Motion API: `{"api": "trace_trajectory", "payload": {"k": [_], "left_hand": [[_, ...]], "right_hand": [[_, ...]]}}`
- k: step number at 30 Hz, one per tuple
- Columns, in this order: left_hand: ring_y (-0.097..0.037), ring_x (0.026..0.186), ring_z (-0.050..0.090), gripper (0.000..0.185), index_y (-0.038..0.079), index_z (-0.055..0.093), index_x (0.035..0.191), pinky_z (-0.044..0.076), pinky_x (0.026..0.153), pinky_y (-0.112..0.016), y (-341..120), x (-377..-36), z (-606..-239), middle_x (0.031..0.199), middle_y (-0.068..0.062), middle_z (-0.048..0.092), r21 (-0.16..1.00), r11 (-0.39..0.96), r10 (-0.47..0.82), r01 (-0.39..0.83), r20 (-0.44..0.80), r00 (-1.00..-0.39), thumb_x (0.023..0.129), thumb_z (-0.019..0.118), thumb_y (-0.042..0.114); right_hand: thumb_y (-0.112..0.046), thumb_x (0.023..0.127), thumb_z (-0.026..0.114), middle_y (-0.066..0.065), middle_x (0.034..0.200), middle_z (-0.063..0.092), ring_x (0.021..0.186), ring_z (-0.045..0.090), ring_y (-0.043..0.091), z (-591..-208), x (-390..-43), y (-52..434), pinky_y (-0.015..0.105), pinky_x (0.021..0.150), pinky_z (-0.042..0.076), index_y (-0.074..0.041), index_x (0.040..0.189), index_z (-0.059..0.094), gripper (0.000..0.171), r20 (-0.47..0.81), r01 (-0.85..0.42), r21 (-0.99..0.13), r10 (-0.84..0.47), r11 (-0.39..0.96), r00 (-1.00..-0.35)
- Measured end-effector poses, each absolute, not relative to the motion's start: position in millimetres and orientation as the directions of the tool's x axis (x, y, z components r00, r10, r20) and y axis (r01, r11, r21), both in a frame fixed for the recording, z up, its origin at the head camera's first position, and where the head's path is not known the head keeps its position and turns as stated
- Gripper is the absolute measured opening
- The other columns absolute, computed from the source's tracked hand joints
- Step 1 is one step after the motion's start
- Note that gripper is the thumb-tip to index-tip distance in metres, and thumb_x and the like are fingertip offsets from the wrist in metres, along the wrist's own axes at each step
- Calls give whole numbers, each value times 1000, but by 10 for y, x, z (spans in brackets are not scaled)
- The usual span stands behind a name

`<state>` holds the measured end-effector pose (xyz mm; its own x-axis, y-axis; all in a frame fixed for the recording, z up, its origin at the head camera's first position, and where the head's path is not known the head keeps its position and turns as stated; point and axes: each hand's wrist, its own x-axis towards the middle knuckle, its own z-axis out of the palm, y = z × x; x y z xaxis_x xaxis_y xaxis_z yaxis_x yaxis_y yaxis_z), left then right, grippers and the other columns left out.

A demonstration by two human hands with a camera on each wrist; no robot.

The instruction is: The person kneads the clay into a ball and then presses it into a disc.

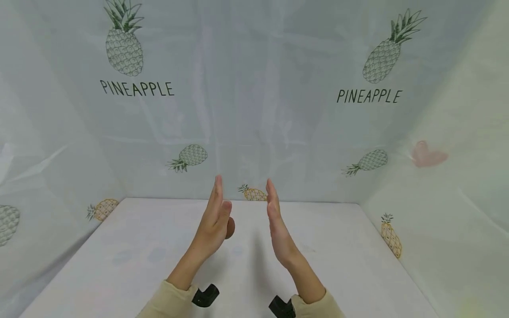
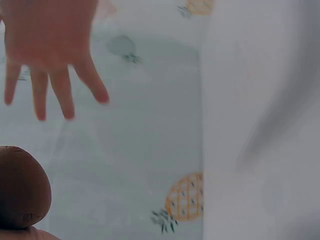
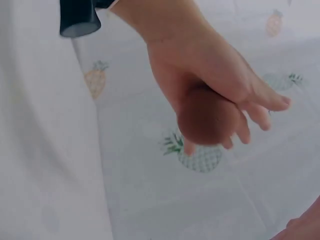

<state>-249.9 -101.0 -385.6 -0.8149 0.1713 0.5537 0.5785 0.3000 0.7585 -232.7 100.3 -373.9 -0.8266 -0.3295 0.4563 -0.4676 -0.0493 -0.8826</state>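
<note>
A brown ball-like lump [image 1: 230, 228], smooth with small cracks like clay, lies against the palm of my left hand [image 1: 212, 227]. That hand is raised over the table, palm facing right, fingers pointing up and straight. In the right wrist view, the brown lump [image 3: 207, 117] covers part of the left palm [image 3: 200, 65], and the fingers spread past it. Across a gap, my right hand [image 1: 280, 232] is upright with its palm turned towards the left one. The left wrist view shows the right hand [image 2: 50, 35] with straight, spread fingers, holding nothing.
Under both hands lies a white table [image 1: 338, 256], with soft shadows on it. A pale sheet [image 1: 254, 110] printed with pineapples hangs behind it and along both sides. Black devices [image 1: 205, 296] are at both sleeve cuffs.
</note>
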Motion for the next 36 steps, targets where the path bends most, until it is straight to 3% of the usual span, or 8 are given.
{"api": "trace_trajectory", "payload": {"k": [2,6,8,9,11,12,25,36], "left_hand": [[-14,159,22,69,35,-9,169,14,129,-57,-1104,-2538,-3884,176,15,-11,750,342,195,566,532,-824,118,37,40],[-17,147,45,71,36,-6,169,23,125,-57,-1254,-2588,-3938,177,14,-12,700,456,255,550,489,-834,117,42,40],[-22,153,41,72,33,-3,170,20,126,-62,-1325,-2602,-3972,178,10,-10,659,526,277,537,465,-841,116,43,41],[-24,163,19,72,31,-2,171,14,127,-66,-1360,-2610,-3991,178,8,-9,633,565,286,530,452,-845,116,43,43],[-28,163,19,74,29,0,172,11,125,-71,-1428,-2623,-4029,179,4,-8,606,618,297,501,410,-862,115,43,48],[-30,165,-2,74,27,1,172,6,124,-73,-1460,-2629,-4052,179,1,-7,588,646,303,488,389,-870,115,43,49],[-45,162,7,77,16,20,171,4,120,-79,-1725,-2606,-4361,178,-15,9,457,811,325,366,169,-931,111,49,54],[-56,154,28,71,7,40,164,13,112,-87,-1739,-2648,-4716,169,-27,31,380,871,263,310,171,-949,111,52,52]], "right_hand": [[-47,113,20,-19,175,-8,163,-11,18,-3735,-2326,1080,75,121,-8,-44,169,-1,60,443,-469,-883,-342,-6,-829],[-43,113,29,-13,176,-4,164,-8,25,-3773,-2345,1256,79,120,-1,-42,170,4,63,418,-472,-877,-345,88,-840],[-41,113,31,-8,177,-2,164,-6,29,-3808,-2353,1339,81,119,2,-41,171,6,63,408,-475,-870,-348,132,-844],[-41,113,33,-4,178,-1,164,-4,32,-3832,-2359,1380,82,118,3,-38,171,6,64,404,-478,-865,-351,155,-845],[-40,113,34,1,178,2,164,-1,35,-3879,-2359,1454,82,118,5,-34,172,8,65,398,-480,-854,-346,199,-850],[-40,113,35,3,178,3,163,0,36,-3904,-2357,1490,82,118,5,-34,172,9,65,389,-475,-854,-343,215,-855],[-41,109,58,12,176,16,161,16,44,-4233,-2355,1895,81,116,21,-24,171,21,74,347,-441,-732,-274,519,-897],[-43,97,78,12,172,29,158,27,42,-4474,-2332,2010,77,116,30,-26,166,35,83,347,-443,-683,-276,580,-896]]}}
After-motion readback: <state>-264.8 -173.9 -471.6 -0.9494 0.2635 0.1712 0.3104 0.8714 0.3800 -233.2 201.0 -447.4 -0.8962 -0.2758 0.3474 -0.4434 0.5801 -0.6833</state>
